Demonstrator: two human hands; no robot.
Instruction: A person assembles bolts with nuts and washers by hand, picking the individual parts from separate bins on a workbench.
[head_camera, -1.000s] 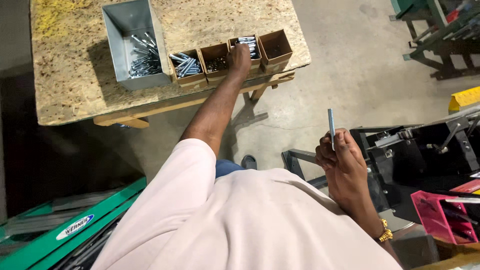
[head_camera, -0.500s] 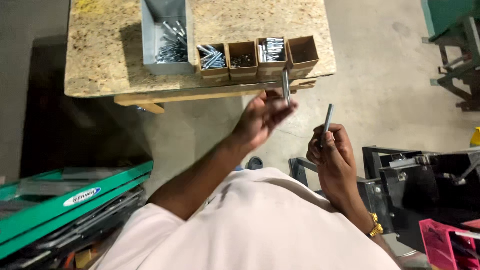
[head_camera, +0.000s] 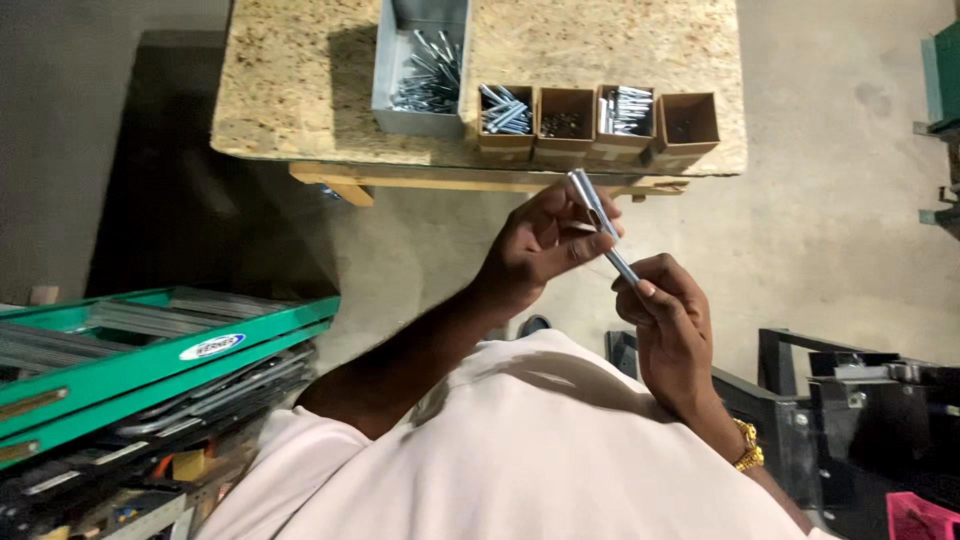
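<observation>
— While both hands meet below the table's (head_camera: 300, 120) front edge, what's gripped?
— Left hand (head_camera: 540, 250) pinches the metal rod (head_camera: 600, 222) (tilted); right hand (head_camera: 672, 322) fingers close on its lower end.

The left hand (head_camera: 535, 250), a second ago reaching into the cardboard boxes (head_camera: 597, 125) on the desk (head_camera: 300, 90), is now well clear of them, gripping a metal rod (head_camera: 598, 215) that meets the right hand (head_camera: 670, 320), the hands now touching.
</observation>
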